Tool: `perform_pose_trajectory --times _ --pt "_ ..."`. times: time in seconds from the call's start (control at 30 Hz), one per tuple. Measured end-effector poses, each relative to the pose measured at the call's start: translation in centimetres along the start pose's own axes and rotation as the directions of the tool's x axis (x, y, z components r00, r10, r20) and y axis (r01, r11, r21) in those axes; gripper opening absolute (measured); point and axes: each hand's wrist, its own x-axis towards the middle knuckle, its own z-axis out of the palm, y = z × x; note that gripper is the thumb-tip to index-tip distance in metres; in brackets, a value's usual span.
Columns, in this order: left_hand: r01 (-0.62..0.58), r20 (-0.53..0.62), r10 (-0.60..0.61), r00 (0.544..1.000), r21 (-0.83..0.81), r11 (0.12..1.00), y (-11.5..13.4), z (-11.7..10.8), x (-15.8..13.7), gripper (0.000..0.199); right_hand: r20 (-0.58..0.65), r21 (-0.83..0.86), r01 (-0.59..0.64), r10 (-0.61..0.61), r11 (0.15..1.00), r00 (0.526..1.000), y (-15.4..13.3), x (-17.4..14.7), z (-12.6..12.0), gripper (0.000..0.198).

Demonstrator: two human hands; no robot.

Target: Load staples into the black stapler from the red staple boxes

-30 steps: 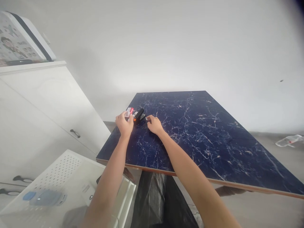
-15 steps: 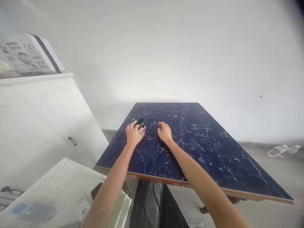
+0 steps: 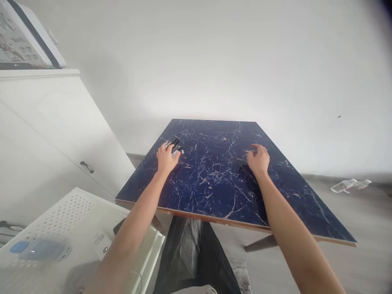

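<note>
Several marker pens, with black caps and white and red parts, are bunched in my left hand over the left part of the dark blue marble-patterned table. My fingers and thumb wrap round the bunch and hide part of it, so the exact number is unclear. Over the table's right side is my right hand, fingers loosely curved and thumb a little apart, with nothing visible in it. Its shadow falls on the tabletop just to the left.
A white perforated-top cart at lower left carries a blue-capped clear bottle. Behind it stands a white cabinet with a box on top. Clear plastic bottles lie on the floor at right.
My right hand has moved right across the table, away from my left hand. The left keeps its hold on the marker pens. The whole view has shifted slightly.
</note>
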Motion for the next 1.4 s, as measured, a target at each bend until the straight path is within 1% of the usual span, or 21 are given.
perform_pose_trajectory --times 0.07,0.13,0.17,0.2,0.27,0.3,0.37,0.43,0.53,0.63,0.7,0.87,1.07,1.13,1.17,1.23,1.27,1.3,1.33,1.37,1.4 --pt "-0.084 -0.015 0.084 0.996 -0.04 0.996 1.7 -0.2 0.4 0.034 0.063 0.051 0.045 -0.048 0.998 0.997 -1.5 -0.2 0.0 0.039" --pt "-0.192 0.075 0.2 0.977 -0.103 0.976 4.2 0.3 0.9 0.032 0.204 0.12 0.118 -0.14 0.986 0.969 -3.3 -0.7 0.1 0.04" --pt "-0.244 0.16 0.267 0.95 -0.147 0.958 5.5 0.8 1.1 0.034 0.297 0.16 0.151 -0.194 0.975 0.935 -4.1 -1.1 0.3 0.042" --pt "-0.291 0.256 0.336 0.906 -0.199 0.936 7.0 1.4 1.2 0.036 0.39 0.2 0.184 -0.251 0.962 0.886 -4.8 -1.6 0.5 0.044" --pt "-0.352 0.413 0.455 0.789 -0.302 0.886 9.7 3.0 1.1 0.037 0.52 0.248 0.243 -0.34 0.938 0.783 -6.1 -2.7 1.0 0.056" --pt "-0.365 0.449 0.49 0.747 -0.34 0.867 10.8 3.9 0.8 0.037 0.541 0.25 0.267 -0.363 0.931 0.759 -6.5 -3.3 1.3 0.067" --pt "-0.371 0.465 0.522 0.715 -0.38 0.847 12.3 5.3 0.2 0.04 0.573 0.233 0.3 -0.38 0.925 0.726 -7.1 -4.3 1.8 0.081" --pt "-0.371 0.456 0.534 0.712 -0.4 0.838 12.8 6.3 -0.5 0.042 0.606 0.217 0.331 -0.393 0.918 0.692 -7.4 -4.8 2.1 0.079" --pt "-0.385 0.431 0.577 0.694 -0.455 0.803 12.2 6.7 -1.2 0.039 0.63 0.24 0.393 -0.451 0.887 0.632 -7.7 -4.8 1.9 0.057" --pt "-0.39 0.408 0.603 0.686 -0.494 0.777 11.5 6.4 -1.3 0.037 0.627 0.271 0.437 -0.502 0.858 0.596 -8.0 -4.4 1.3 0.043" --pt "-0.384 0.404 0.596 0.694 -0.493 0.781 11.4 6.3 -1.2 0.035 0.632 0.281 0.434 -0.505 0.856 0.588 -8.2 -4.3 0.9 0.042" --pt "-0.379 0.377 0.592 0.712 -0.503 0.777 11.3 6.5 -1.1 0.033 0.659 0.273 0.39 -0.466 0.88 0.59 -8.4 -4.5 0.5 0.053" --pt "-0.39 0.385 0.598 0.703 -0.494 0.777 11.5 7.0 -1.4 0.032 0.678 0.24 0.421 -0.461 0.875 0.572 -8.0 -4.4 0.8 0.049" --pt "-0.403 0.364 0.588 0.722 -0.47 0.786 11.4 6.4 -0.9 0.031 0.682 0.232 0.416 -0.452 0.879 0.575 -7.8 -4.3 0.8 0.049" --pt "-0.396 0.338 0.556 0.759 -0.438 0.807 11.0 5.9 -0.5 0.03 0.685 0.224 0.407 -0.44 0.885 0.581 -7.7 -4.3 0.9 0.049" --pt "-0.301 0.244 0.386 0.889 -0.323 0.897 9.5 4.6 0.8 0.029 0.689 0.211 0.384 -0.415 0.899 0.594 -7.6 -4.2 0.8 0.049" --pt "-0.18 0.174 0.228 0.958 -0.253 0.95 8.3 3.9 1.5 0.031 0.691 0.209 0.373 -0.406 0.904 0.598 -7.6 -4.2 0.8 0.049" --pt "-0.017 0.088 0.033 0.996 -0.177 0.984 7.0 3.1 2.2 0.034 0.694 0.212 0.365 -0.403 0.907 0.597 -7.6 -4.1 0.8 0.049" --pt "0.167 -0.011 -0.169 0.986 -0.1 0.981 5.6 2.5 2.8 0.039 0.698 0.216 0.361 -0.402 0.907 0.593 -7.6 -4.1 0.8 0.049" --pt "0.344 -0.079 -0.346 0.935 -0.035 0.938 4.1 2.0 3.4 0.045 0.699 0.219 0.358 -0.402 0.908 0.592 -7.6 -4.1 0.8 0.048" --pt "0.47 -0.083 -0.468 0.88 0.005 0.882 2.8 1.6 3.8 0.052 0.7 0.22 0.356 -0.401 0.908 0.591 -7.6 -4.1 0.8 0.048"
